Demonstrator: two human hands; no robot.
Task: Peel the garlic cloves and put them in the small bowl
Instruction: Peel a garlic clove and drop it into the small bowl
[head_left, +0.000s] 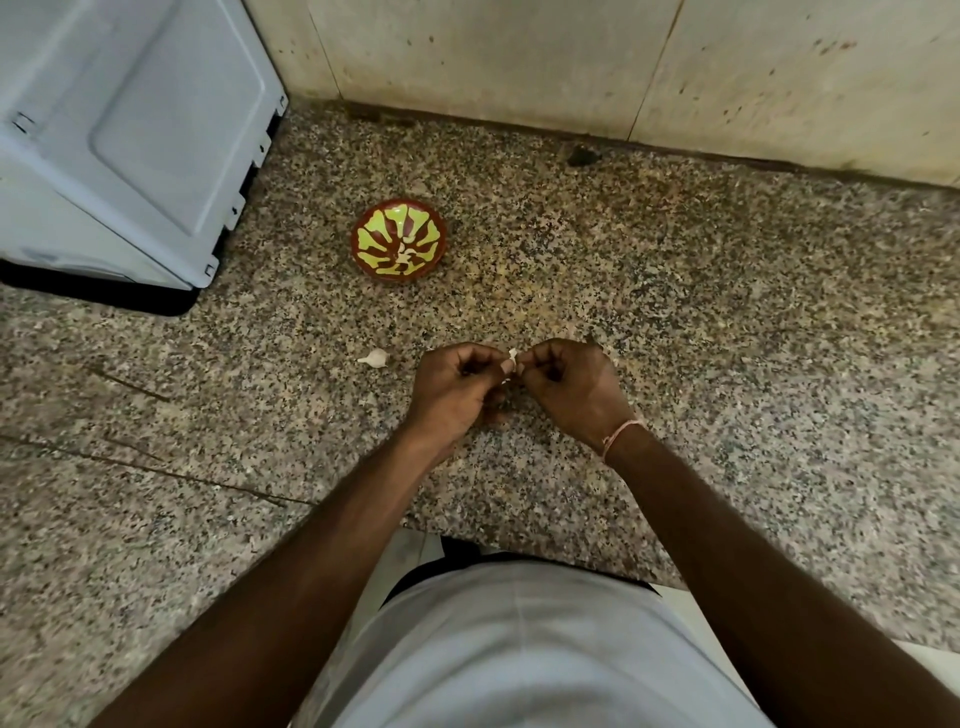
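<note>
Hands (457, 387) (566, 384) pinching papery clove (511, 358), speckled granite (675, 312)

Speckled granite counter (727, 322) — pale grey appliance (130, 135) at far left

A garlic clove (511, 359) shows only as a sliver between pinching fingertips (503, 367); bowl (399, 240) contents too small to identify.

No legible text, label, brand, number or sign appears anywhere in the head view. The small bowl (399, 241) carries only a painted yellow-green and brown pattern, without lettering. The grey appliance (130, 130) at the upper left shows plain panels with no readable marking.
</note>
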